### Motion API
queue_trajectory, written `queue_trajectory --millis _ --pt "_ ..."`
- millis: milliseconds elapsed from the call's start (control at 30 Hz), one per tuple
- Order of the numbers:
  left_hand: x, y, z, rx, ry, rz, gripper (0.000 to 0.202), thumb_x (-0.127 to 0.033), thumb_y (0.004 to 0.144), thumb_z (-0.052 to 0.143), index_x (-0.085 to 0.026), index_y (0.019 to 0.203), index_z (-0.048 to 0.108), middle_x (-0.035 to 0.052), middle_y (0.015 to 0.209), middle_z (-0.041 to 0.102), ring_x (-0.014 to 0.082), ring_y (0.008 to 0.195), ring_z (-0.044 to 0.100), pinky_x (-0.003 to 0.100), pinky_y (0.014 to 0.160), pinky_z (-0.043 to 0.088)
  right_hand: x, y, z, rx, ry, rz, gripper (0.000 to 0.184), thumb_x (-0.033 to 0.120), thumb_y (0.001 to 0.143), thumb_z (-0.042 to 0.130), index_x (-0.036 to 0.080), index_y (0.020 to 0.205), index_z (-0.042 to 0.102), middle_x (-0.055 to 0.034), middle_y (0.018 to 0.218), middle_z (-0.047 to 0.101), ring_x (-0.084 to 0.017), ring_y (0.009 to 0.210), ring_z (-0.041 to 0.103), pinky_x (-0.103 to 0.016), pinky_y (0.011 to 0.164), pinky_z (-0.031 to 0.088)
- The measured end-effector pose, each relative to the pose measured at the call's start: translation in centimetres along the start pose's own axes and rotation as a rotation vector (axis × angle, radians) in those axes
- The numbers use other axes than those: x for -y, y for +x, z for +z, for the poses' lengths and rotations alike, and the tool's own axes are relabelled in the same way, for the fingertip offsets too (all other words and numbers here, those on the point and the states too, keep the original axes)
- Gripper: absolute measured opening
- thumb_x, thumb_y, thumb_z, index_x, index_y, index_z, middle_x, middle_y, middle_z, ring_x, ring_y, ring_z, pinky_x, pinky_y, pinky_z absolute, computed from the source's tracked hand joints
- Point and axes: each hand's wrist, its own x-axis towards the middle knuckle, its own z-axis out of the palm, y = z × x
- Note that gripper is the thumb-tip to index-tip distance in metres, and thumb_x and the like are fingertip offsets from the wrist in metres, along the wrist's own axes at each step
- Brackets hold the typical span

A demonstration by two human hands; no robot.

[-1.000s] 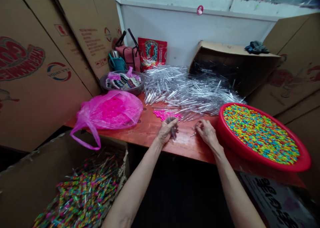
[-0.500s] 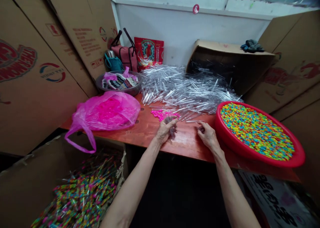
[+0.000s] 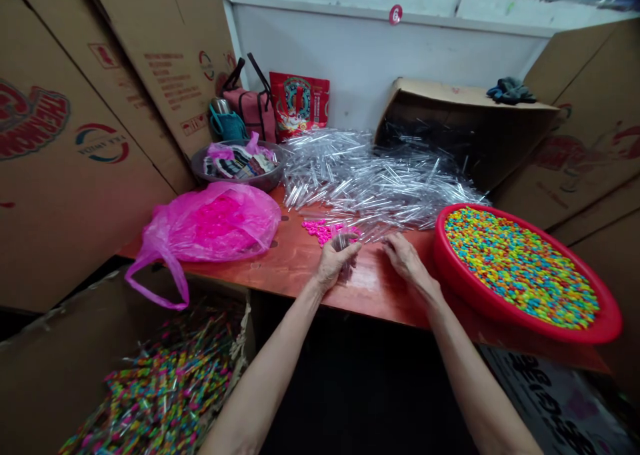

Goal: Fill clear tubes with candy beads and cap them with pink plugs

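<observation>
My left hand (image 3: 334, 263) is closed around a bundle of clear plastic tubes (image 3: 345, 243), held upright above the front of the table. Just behind it lies a small heap of pink caps (image 3: 316, 230), partly hidden by the tubes. To the right, my right hand (image 3: 406, 260) has its fingertips pinched together at the end of a loose clear tube (image 3: 371, 234); the grip itself is partly hidden. Beyond both hands spreads a large pile of clear plastic tubes (image 3: 380, 178).
A red basin (image 3: 613, 318) of small multicoloured pieces stands on the right. On the left are a pink plastic bag (image 3: 215, 225), a grey bowl (image 3: 273, 178) with cloth, and a carton (image 3: 65, 348) of filled tubes below. A tipped cardboard box (image 3: 450, 92) backs the pile.
My right hand has moved left and slightly forward, closer to my left hand and the loose tubes. My left hand keeps its bundle almost in place. The view has shifted slightly.
</observation>
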Motion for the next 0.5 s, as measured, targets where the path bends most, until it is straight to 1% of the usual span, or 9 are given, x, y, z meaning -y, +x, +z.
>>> queue_trajectory --millis 67,100,133,200,233,300,367,433,500 --pt "0.1 0.0 0.2 0.005 0.02 0.057 0.051 -0.039 0.067 0.092 -0.018 0.108 0.07 -0.0023 0.072 0.066 0.0083 0.054 0.057 0.02 0.052 0.045 2.1 0.1 1.4 -0.045 0.232 0.046 0.02 0.034 0.101 0.044 0.024 0.103 0.061 -0.0094 0.105 0.066 -0.025 0.097 0.061 -0.04 0.092 0.05" --pt "0.2 0.1 0.3 0.013 0.017 0.092 0.05 -0.037 0.066 0.093 -0.018 0.107 0.071 -0.0006 0.079 0.069 0.0093 0.061 0.061 0.021 0.057 0.049 3.4 0.4 2.3 -0.066 0.349 0.075 0.022 0.039 0.101 0.045 0.024 0.106 0.061 -0.0091 0.106 0.067 -0.025 0.099 0.063 -0.039 0.093 0.051" --pt "0.3 0.1 0.4 0.022 0.005 0.129 0.049 -0.034 0.064 0.094 -0.018 0.105 0.072 0.0012 0.087 0.072 0.0107 0.069 0.065 0.022 0.065 0.052 4.6 0.7 3.1 -0.077 0.465 0.103 0.028 0.045 0.101 0.044 0.024 0.111 0.06 -0.0092 0.109 0.068 -0.025 0.102 0.064 -0.039 0.095 0.052" --pt "0.3 0.2 0.4 0.041 -0.024 0.176 0.046 -0.031 0.063 0.094 -0.018 0.102 0.073 0.0038 0.099 0.075 0.0142 0.086 0.069 0.024 0.079 0.054 6.8 1.3 4.6 -0.124 0.673 0.15 0.046 0.054 0.105 0.032 0.024 0.131 0.055 -0.011 0.123 0.067 -0.024 0.114 0.064 -0.039 0.1 0.052" --pt "0.3 0.2 0.4 0.052 -0.028 0.179 0.045 -0.03 0.064 0.093 -0.018 0.102 0.073 0.0045 0.102 0.075 0.0154 0.09 0.069 0.026 0.083 0.054 7.7 1.5 5.1 -0.134 0.738 0.166 0.054 0.057 0.105 0.025 0.023 0.14 0.05 -0.0119 0.129 0.066 -0.024 0.119 0.063 -0.039 0.102 0.052" --pt "0.5 0.2 0.3 0.071 -0.015 0.166 0.045 -0.029 0.065 0.093 -0.018 0.104 0.074 0.0049 0.103 0.076 0.0164 0.092 0.069 0.028 0.087 0.054 9.0 1.5 5.5 -0.127 0.808 0.182 0.067 0.061 0.105 0.011 0.023 0.151 0.043 -0.0129 0.134 0.064 -0.024 0.126 0.06 -0.041 0.105 0.05" --pt "0.7 0.2 0.2 0.096 0.034 0.148 0.043 -0.026 0.063 0.093 -0.018 0.101 0.074 0.0046 0.1 0.075 0.0166 0.09 0.069 0.028 0.087 0.053 9.6 1.1 5.4 -0.087 0.833 0.174 0.076 0.065 0.103 0.004 0.024 0.153 0.043 -0.0126 0.132 0.066 -0.024 0.129 0.058 -0.042 0.108 0.049" --pt "1.0 0.3 0.1 0.098 0.097 0.143 0.039 -0.024 0.061 0.093 -0.017 0.095 0.074 0.004 0.095 0.075 0.0163 0.086 0.068 0.027 0.084 0.053 9.6 0.5 4.9 -0.043 0.847 0.148 0.08 0.07 0.101 0.003 0.027 0.152 0.048 -0.0116 0.129 0.067 -0.025 0.13 0.057 -0.042 0.108 0.049" --pt "1.2 0.4 0.1 0.065 0.142 0.158 0.035 -0.022 0.06 0.092 -0.016 0.089 0.073 0.0032 0.089 0.074 0.0154 0.081 0.067 0.026 0.08 0.052 9.0 0.1 4.3 -0.006 0.825 0.115 0.081 0.075 0.1 0.007 0.029 0.15 0.05 -0.0103 0.13 0.067 -0.025 0.126 0.059 -0.041 0.106 0.05"
